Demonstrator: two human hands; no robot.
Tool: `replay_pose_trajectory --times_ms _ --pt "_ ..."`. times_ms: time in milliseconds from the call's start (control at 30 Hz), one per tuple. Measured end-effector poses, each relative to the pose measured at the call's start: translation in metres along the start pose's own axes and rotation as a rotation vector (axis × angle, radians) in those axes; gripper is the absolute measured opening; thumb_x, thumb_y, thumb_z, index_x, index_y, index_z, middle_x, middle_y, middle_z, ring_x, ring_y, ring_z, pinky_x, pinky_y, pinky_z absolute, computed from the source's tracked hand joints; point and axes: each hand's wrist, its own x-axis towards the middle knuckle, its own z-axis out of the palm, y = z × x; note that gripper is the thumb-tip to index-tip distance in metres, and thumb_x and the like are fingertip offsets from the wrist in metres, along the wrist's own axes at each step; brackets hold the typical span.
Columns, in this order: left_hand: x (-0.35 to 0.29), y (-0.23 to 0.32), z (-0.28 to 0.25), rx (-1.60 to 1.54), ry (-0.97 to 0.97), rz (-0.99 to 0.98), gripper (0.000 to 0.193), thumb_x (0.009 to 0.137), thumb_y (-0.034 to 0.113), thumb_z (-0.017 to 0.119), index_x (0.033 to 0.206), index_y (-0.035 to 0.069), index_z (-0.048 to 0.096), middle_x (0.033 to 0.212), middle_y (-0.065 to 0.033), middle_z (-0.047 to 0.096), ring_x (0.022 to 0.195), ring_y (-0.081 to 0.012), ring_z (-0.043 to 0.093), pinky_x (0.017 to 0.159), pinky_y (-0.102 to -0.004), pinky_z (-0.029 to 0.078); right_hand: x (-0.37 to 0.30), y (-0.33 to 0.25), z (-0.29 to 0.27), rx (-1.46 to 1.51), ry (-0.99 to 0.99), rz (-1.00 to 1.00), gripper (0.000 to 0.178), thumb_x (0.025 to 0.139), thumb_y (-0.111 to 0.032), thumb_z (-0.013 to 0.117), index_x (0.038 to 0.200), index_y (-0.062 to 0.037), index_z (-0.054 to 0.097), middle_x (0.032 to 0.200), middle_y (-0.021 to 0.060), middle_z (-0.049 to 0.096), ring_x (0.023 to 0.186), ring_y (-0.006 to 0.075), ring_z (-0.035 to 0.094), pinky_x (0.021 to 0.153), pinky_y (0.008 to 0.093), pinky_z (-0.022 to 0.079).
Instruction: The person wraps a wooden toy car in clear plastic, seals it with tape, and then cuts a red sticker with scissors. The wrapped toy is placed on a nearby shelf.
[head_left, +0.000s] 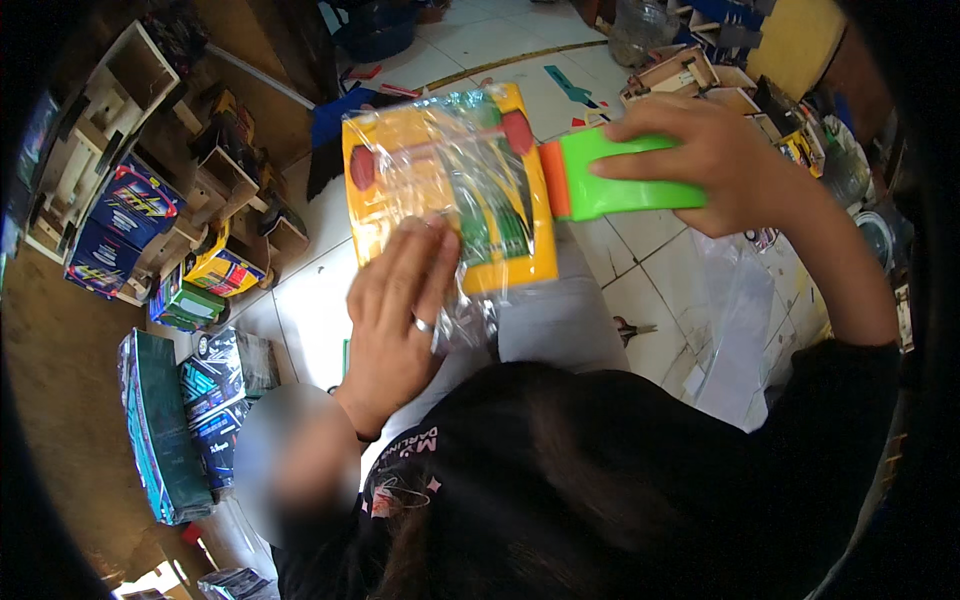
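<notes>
A yellow panel (537,262) with red corner shapes and a green and black design stands over my lap. Crumpled clear plastic film (405,165) lies across its face. On the panel's lower left part, my left hand (395,310) rests with its fingers close together on the film, which bunches up and trails beside them. A ring is on one finger. The thumb is hard to make out. My right hand (690,160) grips a green scraper (635,185). The scraper's orange edge meets the right side of the panel.
Wooden truck-like boxes with printed panels (130,225) are stacked at left. Dark printed boxes (165,430) stand nearer. On the tiled floor lie scissors (633,331) and a clear plastic sheet (735,330) to the right. More wooden parts (680,72) are at the far right.
</notes>
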Motion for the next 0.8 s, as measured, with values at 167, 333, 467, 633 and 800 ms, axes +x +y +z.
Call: replay_pose_trajectory --times_ms 167,333,467,633,800 --pt "0.024 -0.013 -0.052 -0.352 -0.220 0.088 0.073 0.064 0.042 0.068 0.126 0.008 0.055 0.121 -0.0147 0.038 0.116 -0.0315 0.036 0.101 -0.0420 0.028 -0.033 0.024 0.138 0.078 -0.755 -0.039 0.037 0.066 -0.018 0.068 0.102 -0.0155 0.065 0.106 0.0059 0.057 0.083 0.0290 0.061 0.071 0.0404 0.050" --pt "0.132 -0.045 -0.020 -0.216 -0.271 0.713 0.033 0.085 0.037 0.053 0.101 0.010 0.066 0.110 -0.0126 0.057 0.109 -0.0327 0.051 0.096 -0.0414 0.039 -0.130 0.052 0.278 0.405 -0.044 0.749 0.040 0.065 -0.015 0.067 0.104 -0.0113 0.066 0.107 0.0086 0.056 0.098 0.0288 0.058 0.081 0.0374 0.048" --pt "0.200 -0.038 0.036 -0.307 -0.965 0.886 0.035 0.083 0.040 0.060 0.087 0.005 0.067 0.098 -0.0151 0.065 0.094 -0.0293 0.062 0.085 -0.0398 0.046 -0.166 0.023 0.348 0.761 0.230 1.168 0.048 0.063 -0.014 0.069 0.110 -0.0112 0.066 0.110 0.0114 0.054 0.104 0.0288 0.055 0.093 0.0337 0.044" --pt "0.239 -0.086 0.061 -0.183 -0.945 0.453 0.048 0.085 0.051 0.054 0.086 0.005 0.069 0.079 -0.0158 0.064 0.076 -0.0302 0.063 0.066 -0.0407 0.049 -0.176 0.008 0.377 0.829 0.171 1.296 0.052 0.072 -0.023 0.072 0.120 -0.0085 0.059 0.125 0.0144 0.051 0.114 0.0287 0.051 0.098 0.0340 0.040" --pt "0.256 -0.152 0.106 0.206 -0.831 -0.116 0.065 0.086 0.063 0.041 0.087 0.006 0.071 0.092 -0.0193 0.065 0.089 -0.0315 0.063 0.078 -0.0387 0.049 -0.095 0.032 0.306 0.640 0.786 1.205 0.060 0.083 -0.033 0.067 0.132 -0.0042 0.047 0.139 0.0156 0.041 0.126 0.0265 0.042 0.103 0.0365 0.035"
